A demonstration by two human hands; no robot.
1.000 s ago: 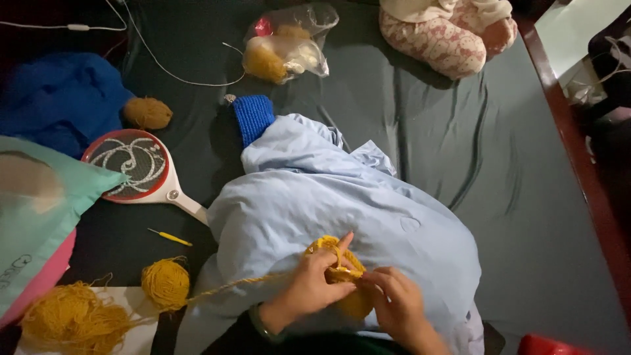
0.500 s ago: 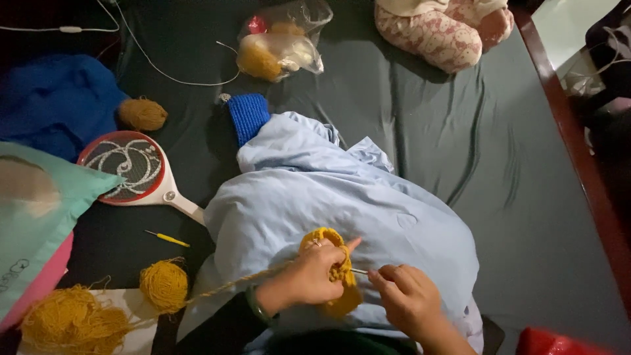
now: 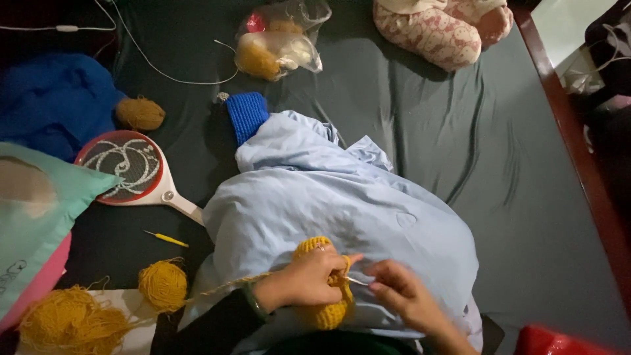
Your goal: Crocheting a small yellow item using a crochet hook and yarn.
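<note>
Mustard-yellow crochet (image 3: 323,314) and matching yarn balls (image 3: 162,284) sit against a pale blue blanket (image 3: 342,204) on a dark grey-green bed (image 3: 460,131). A royal-blue ribbed knit (image 3: 248,115), a red-rimmed white racket (image 3: 128,167), a mint-and-pink pillow (image 3: 33,223) and pink patterned slippers (image 3: 440,29) lie around.

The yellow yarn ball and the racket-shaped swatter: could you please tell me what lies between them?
In the head view, a small yellow crochet hook lies on the dark sheet between the yarn ball and the swatter.

Dark sheet (image 3: 420,131) lies open rightward; racket (image 3: 128,164) and yarn ball (image 3: 163,284) crowd left.
</note>
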